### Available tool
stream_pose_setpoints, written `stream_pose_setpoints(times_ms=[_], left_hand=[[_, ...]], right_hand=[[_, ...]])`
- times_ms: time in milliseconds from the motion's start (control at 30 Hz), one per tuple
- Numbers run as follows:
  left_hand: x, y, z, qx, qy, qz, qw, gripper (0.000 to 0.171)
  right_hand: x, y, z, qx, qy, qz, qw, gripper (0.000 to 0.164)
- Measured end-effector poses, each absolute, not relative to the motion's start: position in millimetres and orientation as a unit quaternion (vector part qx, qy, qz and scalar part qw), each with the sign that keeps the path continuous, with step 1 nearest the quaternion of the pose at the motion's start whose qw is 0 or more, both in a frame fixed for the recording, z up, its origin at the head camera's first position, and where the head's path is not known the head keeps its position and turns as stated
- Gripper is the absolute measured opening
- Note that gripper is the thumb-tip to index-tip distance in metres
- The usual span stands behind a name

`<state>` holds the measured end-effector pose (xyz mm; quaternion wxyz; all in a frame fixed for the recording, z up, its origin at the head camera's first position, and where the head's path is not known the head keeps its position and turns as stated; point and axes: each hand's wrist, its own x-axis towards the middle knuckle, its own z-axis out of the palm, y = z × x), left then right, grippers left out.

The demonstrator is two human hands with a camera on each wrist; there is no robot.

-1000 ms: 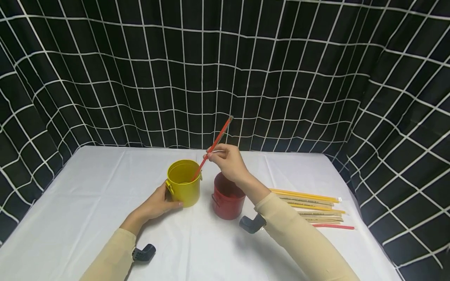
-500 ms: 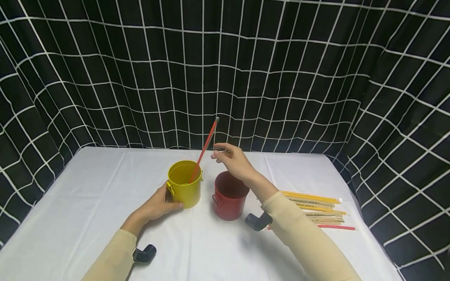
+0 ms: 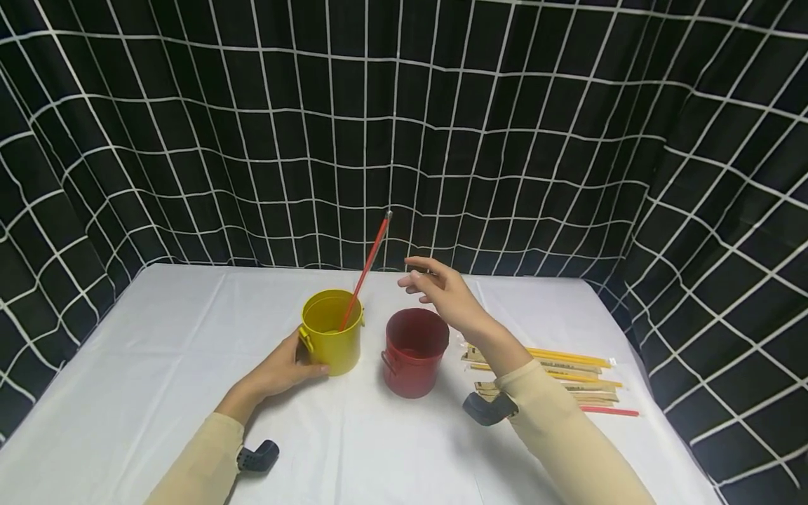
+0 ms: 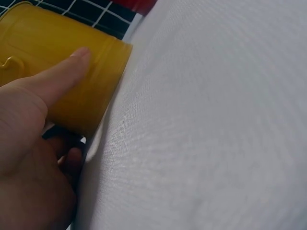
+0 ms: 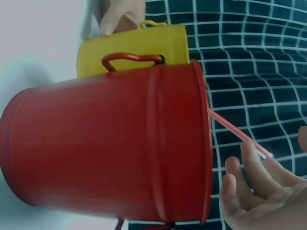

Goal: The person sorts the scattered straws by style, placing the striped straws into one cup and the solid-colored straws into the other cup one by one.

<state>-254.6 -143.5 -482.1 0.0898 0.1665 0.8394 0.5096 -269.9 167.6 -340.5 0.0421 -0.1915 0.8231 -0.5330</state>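
Observation:
On the white table stands a small yellow bucket (image 3: 337,353), upright. My left hand (image 3: 283,367) grips its left side, the thumb (image 4: 67,76) lying along the wall low down. A long red straw (image 3: 371,261) leans in this bucket against the right side of the rim, its clear-tipped end sticking up. To the right is a small red bucket (image 3: 412,375), with no contents visible inside. Above and just behind it hovers my right hand (image 3: 453,298), fingers loosely spread and holding nothing. In the right wrist view the red bucket (image 5: 96,148) fills the middle.
At the right of the table lie several wrapped straws: yellow straws (image 3: 571,356), paper-wrapped straws (image 3: 583,397) and one red straw (image 3: 609,411). My right forearm (image 3: 555,428) covers part of them. A black grid-patterned cloth (image 3: 404,126) hangs behind the table.
My right hand has let go of the red straw and moved right, away from the yellow bucket. The straw now leans in that bucket. My left hand keeps its place.

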Motion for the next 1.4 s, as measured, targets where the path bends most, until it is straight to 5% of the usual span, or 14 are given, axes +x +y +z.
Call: stream_pose_setpoints(times_ms=[1400], left_hand=[[-256, -144, -482, 0.18, 0.836, 0.512, 0.086, 0.09]], right_hand=[[-251, 318, -400, -0.138, 0.859, -0.491, -0.046, 0.039]])
